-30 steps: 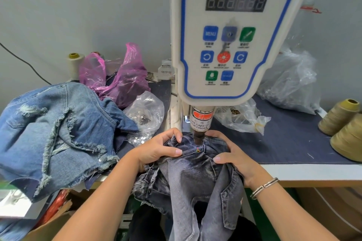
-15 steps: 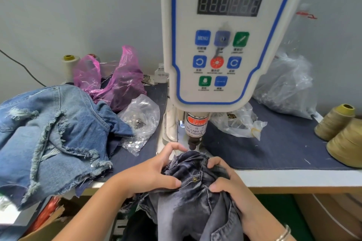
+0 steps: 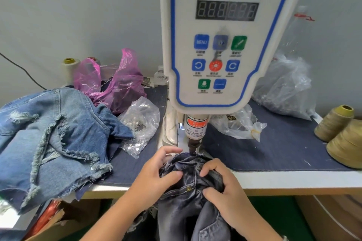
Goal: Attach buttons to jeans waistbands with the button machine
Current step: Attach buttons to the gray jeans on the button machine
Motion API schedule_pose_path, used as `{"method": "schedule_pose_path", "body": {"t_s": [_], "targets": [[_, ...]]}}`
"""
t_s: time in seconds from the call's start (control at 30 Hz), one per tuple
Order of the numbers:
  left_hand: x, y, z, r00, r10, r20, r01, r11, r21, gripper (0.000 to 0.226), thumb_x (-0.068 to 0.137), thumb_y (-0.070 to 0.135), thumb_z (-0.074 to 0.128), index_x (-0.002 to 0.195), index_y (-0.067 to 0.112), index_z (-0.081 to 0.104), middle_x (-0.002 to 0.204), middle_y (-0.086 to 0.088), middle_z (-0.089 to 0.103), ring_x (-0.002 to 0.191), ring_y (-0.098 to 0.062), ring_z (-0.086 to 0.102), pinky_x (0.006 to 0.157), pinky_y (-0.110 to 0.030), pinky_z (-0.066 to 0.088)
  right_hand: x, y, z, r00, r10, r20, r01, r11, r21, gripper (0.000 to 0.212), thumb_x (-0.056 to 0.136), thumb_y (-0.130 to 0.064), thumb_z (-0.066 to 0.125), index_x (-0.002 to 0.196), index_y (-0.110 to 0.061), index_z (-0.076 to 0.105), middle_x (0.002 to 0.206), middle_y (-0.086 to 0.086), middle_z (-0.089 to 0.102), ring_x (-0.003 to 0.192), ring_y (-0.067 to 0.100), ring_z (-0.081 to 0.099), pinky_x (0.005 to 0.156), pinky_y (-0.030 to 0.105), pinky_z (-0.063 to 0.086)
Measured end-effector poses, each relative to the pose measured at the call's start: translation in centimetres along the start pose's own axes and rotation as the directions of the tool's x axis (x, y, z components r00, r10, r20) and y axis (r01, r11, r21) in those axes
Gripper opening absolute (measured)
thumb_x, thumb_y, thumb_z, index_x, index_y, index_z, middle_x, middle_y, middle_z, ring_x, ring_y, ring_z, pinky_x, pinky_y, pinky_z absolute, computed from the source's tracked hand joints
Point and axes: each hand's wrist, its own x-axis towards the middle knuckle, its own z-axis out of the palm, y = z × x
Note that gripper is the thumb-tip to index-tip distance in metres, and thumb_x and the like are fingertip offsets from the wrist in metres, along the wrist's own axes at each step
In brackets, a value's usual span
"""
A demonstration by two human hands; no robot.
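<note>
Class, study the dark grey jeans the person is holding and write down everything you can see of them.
The dark grey jeans are faded, washed denim with pale stitched seams and a small brass-coloured button near the bunched top. The fabric is crumpled, its upper end lying on the table's front edge just below the button machine's punch, the rest hanging down out of view. The left hand grips the top from the left and the right hand from the right, fingers curled into the folds.
</note>
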Motion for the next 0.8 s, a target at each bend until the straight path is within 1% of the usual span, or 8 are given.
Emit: {"method": "schedule_pose_path", "body": {"t_s": [0.07, 0.13, 0.23, 0.3, 0.43, 0.6, 0.7, 0.8], "targets": [[0.1, -0.4, 0.5, 0.991, 0.071, -0.112, -0.075, 0.997, -0.031, 0.034, 0.073, 0.022, 0.065, 0.107, 0.024, 0.063, 0.105, 0.008, 0.070, 0.098, -0.005, 0.065, 0.080, -0.012, 0.047, 0.1, 0.1, 0.4, 0.998, -0.039, -0.050, 0.037, 0.999, -0.034, 0.048, 0.073, 0.008, 0.051, 0.084, -0.038, 0.055, 0.092, -0.007, 0.059, 0.084, 0.013, 0.060, 0.073, 0.024, 0.049], [0.2, -0.3, 0.8, 0.984, 0.101, -0.150, -0.112, 0.991, -0.072, 0.034, 0.070, 0.029, 0.063, 0.103, 0.023, 0.064, 0.102, 0.006, 0.069, 0.094, -0.007, 0.065, 0.078, -0.012, 0.047, 0.2, 0.0, 0.7, 0.995, -0.058, -0.083, 0.055, 0.998, -0.041, 0.045, 0.071, 0.005, 0.051, 0.083, -0.039, 0.057, 0.093, -0.007, 0.057, 0.085, 0.016, 0.059, 0.074, 0.025, 0.049], [0.1, -0.3, 0.2, 0.998, 0.064, -0.019, -0.066, 0.993, -0.094, 0.037, 0.072, 0.036, 0.062, 0.107, 0.024, 0.059, 0.104, 0.005, 0.067, 0.098, -0.011, 0.064, 0.083, -0.019, 0.049, 0.3, -0.5, 0.6, 0.997, 0.067, -0.032, -0.066, 0.997, 0.035, 0.037, 0.063, -0.001, 0.050, 0.080, -0.033, 0.059, 0.087, 0.007, 0.060, 0.075, 0.028, 0.057, 0.065, 0.030, 0.046], [-0.5, -0.2, -0.1, 0.995, 0.065, 0.069, -0.059, 0.995, -0.085, 0.033, 0.076, 0.040, 0.064, 0.108, 0.031, 0.056, 0.104, -0.001, 0.067, 0.096, -0.017, 0.064, 0.083, -0.027, 0.052, -0.1, -0.8, 0.6, 0.988, 0.153, 0.022, -0.154, 0.983, 0.100, 0.033, 0.057, -0.004, 0.051, 0.075, -0.030, 0.059, 0.080, 0.012, 0.060, 0.070, 0.026, 0.054, 0.064, 0.033, 0.043], [-1.7, 0.1, -0.4, 0.993, 0.050, 0.109, -0.042, 0.997, -0.072, 0.052, 0.071, 0.063, 0.073, 0.111, 0.037, 0.052, 0.103, -0.006, 0.068, 0.092, -0.018, 0.067, 0.078, -0.023, 0.050, -1.3, -1.8, 1.8, 0.987, 0.146, 0.071, -0.156, 0.972, 0.174, 0.033, 0.060, -0.001, 0.049, 0.075, -0.028, 0.061, 0.079, 0.002, 0.068, 0.068, 0.013, 0.060, 0.060, 0.023, 0.045], [-2.4, 1.4, -2.0, 0.951, 0.068, 0.301, -0.042, 0.995, -0.091, 0.057, 0.079, 0.027, 0.078, 0.129, 0.031, 0.053, 0.127, -0.003, 0.064, 0.119, -0.018, 0.061, 0.094, -0.026, 0.049, -0.6, -3.9, 4.2, 0.998, -0.055, 0.042, 0.049, 0.991, 0.123, 0.041, 0.064, -0.002, 0.047, 0.076, -0.039, 0.061, 0.093, 0.000, 0.068, 0.086, 0.013, 0.066, 0.079, 0.025, 0.050], [-2.3, 3.1, -4.3, 0.975, 0.146, 0.168, -0.118, 0.979, -0.169, 0.040, 0.078, 0.013, 0.073, 0.114, 0.030, 0.067, 0.106, 0.007, 0.073, 0.097, -0.008, 0.069, 0.081, -0.017, 0.052, 0.7, -5.9, 5.6, 0.967, -0.256, -0.011, 0.256, 0.961, 0.108, 0.047, 0.071, 0.001, 0.052, 0.090, -0.040, 0.062, 0.106, 0.001, 0.059, 0.104, 0.012, 0.061, 0.093, 0.028, 0.048], [-2.0, 5.5, -5.9, 0.957, 0.192, -0.218, -0.229, 0.960, -0.161, 0.035, 0.065, 0.000, 0.066, 0.087, 0.025, 0.077, 0.083, 0.002, 0.076, 0.076, -0.008, 0.071, 0.069, -0.017, 0.055, 2.4, -8.1, 6.7, 0.901, -0.430, 0.063, 0.426, 0.902, 0.066, 0.048, 0.084, -0.010, 0.057, 0.120, -0.041, 0.055, 0.137, -0.005, 0.037, 0.135, 0.002, 0.035, 0.110, 0.018, 0.029]]}}
